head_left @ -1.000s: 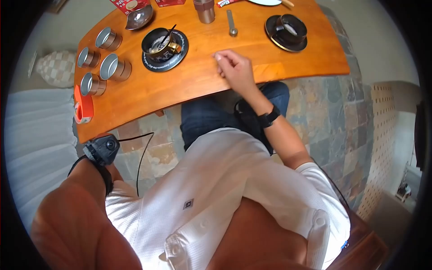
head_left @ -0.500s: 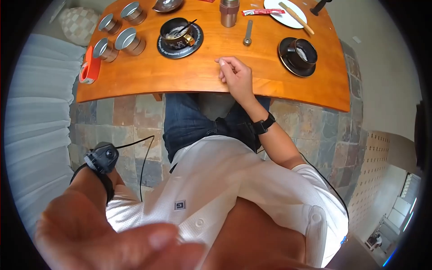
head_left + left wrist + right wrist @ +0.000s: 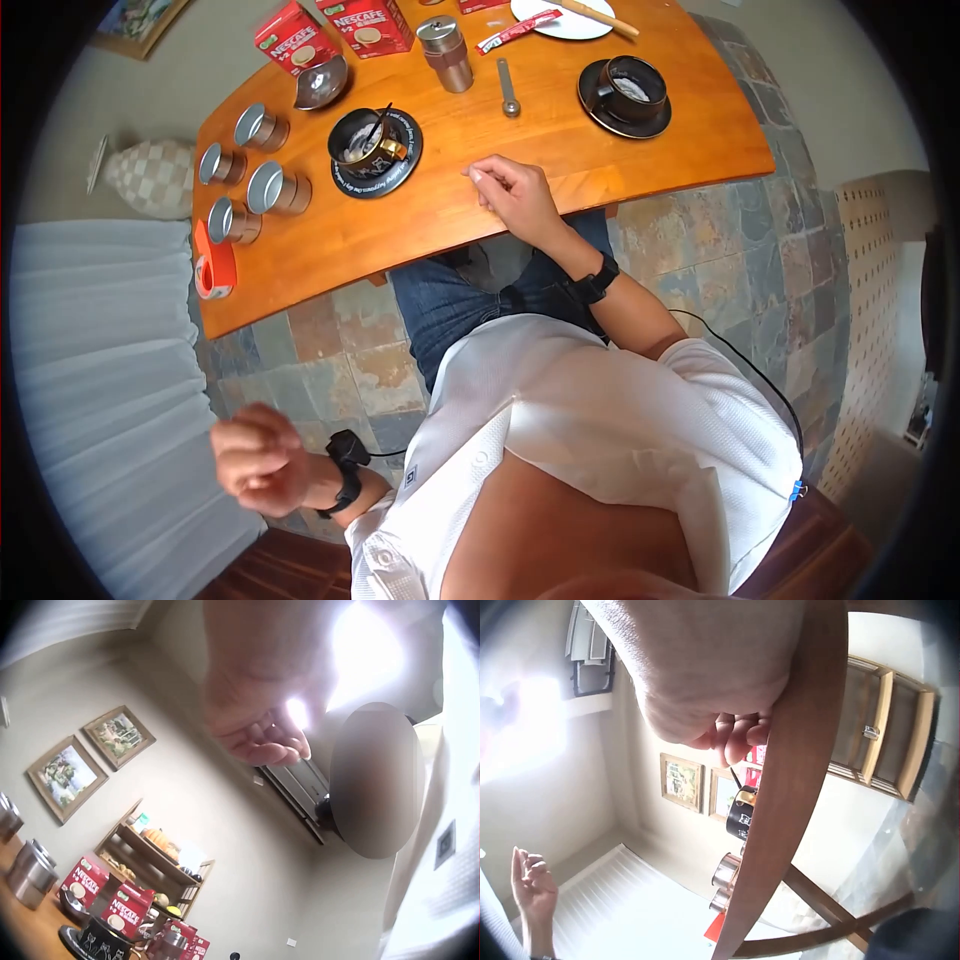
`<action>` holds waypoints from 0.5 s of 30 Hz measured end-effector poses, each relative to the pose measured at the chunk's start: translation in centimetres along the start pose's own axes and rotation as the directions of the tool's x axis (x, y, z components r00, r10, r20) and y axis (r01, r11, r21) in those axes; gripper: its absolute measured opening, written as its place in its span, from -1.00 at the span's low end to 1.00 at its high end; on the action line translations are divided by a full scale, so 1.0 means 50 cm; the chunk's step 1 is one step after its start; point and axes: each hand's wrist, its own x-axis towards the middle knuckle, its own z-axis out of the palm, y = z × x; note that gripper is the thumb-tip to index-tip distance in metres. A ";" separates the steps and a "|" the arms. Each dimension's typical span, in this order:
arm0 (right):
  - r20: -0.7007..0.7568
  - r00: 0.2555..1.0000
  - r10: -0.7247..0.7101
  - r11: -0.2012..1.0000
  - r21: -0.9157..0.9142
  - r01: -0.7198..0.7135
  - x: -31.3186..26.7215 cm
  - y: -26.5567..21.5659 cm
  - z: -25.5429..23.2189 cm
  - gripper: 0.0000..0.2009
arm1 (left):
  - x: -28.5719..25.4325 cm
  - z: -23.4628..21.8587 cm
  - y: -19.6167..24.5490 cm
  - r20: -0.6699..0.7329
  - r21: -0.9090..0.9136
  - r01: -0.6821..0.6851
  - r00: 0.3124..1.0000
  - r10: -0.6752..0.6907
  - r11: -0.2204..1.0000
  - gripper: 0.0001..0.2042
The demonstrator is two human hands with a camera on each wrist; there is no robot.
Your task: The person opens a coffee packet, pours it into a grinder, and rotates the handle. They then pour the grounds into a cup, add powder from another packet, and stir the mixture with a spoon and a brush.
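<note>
My left hand [image 3: 258, 460] is raised off to the left of my body, away from the table, blurred in the head view. Its fingers [image 3: 264, 746] bend loosely in the left wrist view, with nothing in them. On the table's front edge rests my right hand [image 3: 520, 203], fingers loosely curled and holding nothing. Beyond it and to the left, a black cup [image 3: 362, 146] with a gold handle and a dark stirrer stands on a black saucer [image 3: 402, 172]. Another black cup [image 3: 634, 84] sits on a saucer at the right. A metal measuring spoon [image 3: 507, 88] lies between them.
Several metal cups [image 3: 277, 188] stand at the left, near an orange tape dispenser [image 3: 214, 262]. Farther back are a dark bowl [image 3: 322, 84], red Nescafe boxes [image 3: 368, 28], a metal grinder [image 3: 446, 55], a red stick packet [image 3: 518, 32] and a white plate [image 3: 560, 22].
My left hand has moved from close under the head camera out to the left. The head view has shifted, bringing the Nescafe boxes back in. My right hand stays at the table edge.
</note>
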 end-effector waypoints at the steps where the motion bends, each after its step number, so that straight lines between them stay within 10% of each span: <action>1: -0.005 1.000 0.006 1.000 -0.009 -0.006 0.000 0.003 -0.004 -0.80 | 0.002 0.011 -0.022 -0.039 0.019 0.049 0.998 -0.049 0.999 -0.57; 5: 0.056 0.998 0.030 0.996 -0.085 -0.025 0.004 0.012 0.008 -0.81 | 0.016 0.050 -0.099 -0.322 0.296 0.285 0.928 -0.186 0.912 -0.66; 15: 0.036 0.995 0.090 0.985 -0.148 -0.084 0.005 -0.014 0.010 -0.83 | 0.043 0.130 -0.229 -0.001 0.115 0.426 0.903 -0.429 0.897 -0.82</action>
